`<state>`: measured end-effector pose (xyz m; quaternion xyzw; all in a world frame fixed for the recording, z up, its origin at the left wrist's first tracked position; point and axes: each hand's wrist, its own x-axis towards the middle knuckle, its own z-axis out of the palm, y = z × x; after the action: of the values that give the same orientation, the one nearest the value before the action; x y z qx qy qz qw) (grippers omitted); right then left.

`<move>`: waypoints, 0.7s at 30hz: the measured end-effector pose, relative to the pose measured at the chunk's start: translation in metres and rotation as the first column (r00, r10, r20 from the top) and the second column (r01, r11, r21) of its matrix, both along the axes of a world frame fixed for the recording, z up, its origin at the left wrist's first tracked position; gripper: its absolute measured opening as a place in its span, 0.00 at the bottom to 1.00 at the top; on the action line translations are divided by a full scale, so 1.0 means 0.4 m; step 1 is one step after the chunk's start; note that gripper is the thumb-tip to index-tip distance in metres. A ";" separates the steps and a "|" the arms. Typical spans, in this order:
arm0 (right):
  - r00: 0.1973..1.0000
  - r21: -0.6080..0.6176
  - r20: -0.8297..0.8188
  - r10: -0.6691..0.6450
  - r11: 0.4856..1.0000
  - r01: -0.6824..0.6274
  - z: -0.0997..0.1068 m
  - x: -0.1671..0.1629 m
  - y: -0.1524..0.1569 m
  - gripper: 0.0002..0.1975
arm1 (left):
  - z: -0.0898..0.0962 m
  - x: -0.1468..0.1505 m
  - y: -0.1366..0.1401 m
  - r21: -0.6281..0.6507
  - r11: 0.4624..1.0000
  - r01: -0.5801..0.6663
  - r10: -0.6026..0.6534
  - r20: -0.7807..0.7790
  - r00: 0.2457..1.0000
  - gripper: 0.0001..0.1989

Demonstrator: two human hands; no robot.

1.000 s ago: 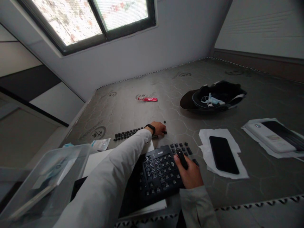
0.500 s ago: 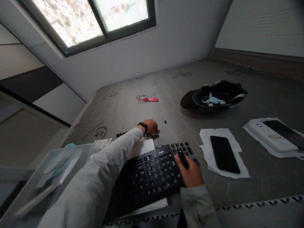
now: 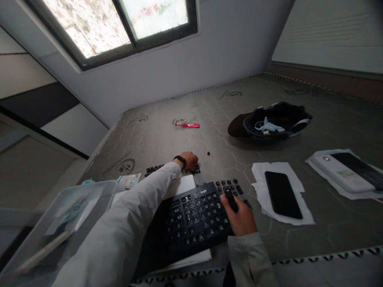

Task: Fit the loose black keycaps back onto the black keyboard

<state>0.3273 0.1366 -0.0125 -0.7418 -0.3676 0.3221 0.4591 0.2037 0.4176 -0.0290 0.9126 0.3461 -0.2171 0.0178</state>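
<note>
Bare key positions are shown across the visible part of the black plastic keyboard [image 3: 197, 223], which is laid askew at the near edge over a flat white sheet [image 3: 183, 184]. The uncapping is judged well advanced; whether any caps are left on its left end cannot be told, as it is partly hidden by the sleeve. Small black plastic keycaps are laid out in 2 groups: 1 at the far left [image 3: 154, 169], set in rows, and 1 just right of the keyboard [image 3: 238, 189]. A single loose black cap [image 3: 208, 153] is left apart on the far side. The far-left group is reached by the left hand [image 3: 189, 159], its fingertips lowered; whether a cap is pinched cannot be told. A black elongated handheld tool [image 3: 230, 198] is gripped by the right hand [image 3: 241, 219] at the keyboard's right end.
</note>
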 end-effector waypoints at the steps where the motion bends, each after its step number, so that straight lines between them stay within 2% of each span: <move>1: 1.000 0.000 0.001 -0.004 1.000 0.004 0.001 0.000 0.000 0.22 | 0.000 0.000 -0.001 0.000 1.000 0.002 -0.002 0.000 1.000 0.12; 8: 1.000 0.009 -0.012 -0.010 1.000 0.010 0.003 -0.002 0.001 0.23 | -0.002 -0.001 -0.004 -0.009 1.000 -0.001 0.001 0.000 1.000 0.12; 14: 1.000 -0.002 -0.017 0.003 1.000 -0.003 -0.001 0.000 0.002 0.22 | 0.025 -0.005 -0.003 -0.009 1.000 0.004 -0.003 0.025 1.000 0.14; 18: 1.000 -0.004 -0.019 0.024 1.000 -0.024 -0.007 0.004 0.001 0.23 | 0.041 -0.007 -0.007 -0.027 0.999 0.030 -0.028 0.041 0.999 0.14; 21: 1.000 -0.002 -0.004 0.020 1.000 -0.020 -0.010 0.004 0.001 0.23 | 0.035 -0.007 -0.012 -0.062 0.996 0.063 -0.060 0.036 0.998 0.14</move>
<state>0.3289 0.1371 -0.0166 -0.7379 -0.3740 0.3285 0.4557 0.2007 0.4126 -0.0152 0.9253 0.3105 -0.2127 0.0459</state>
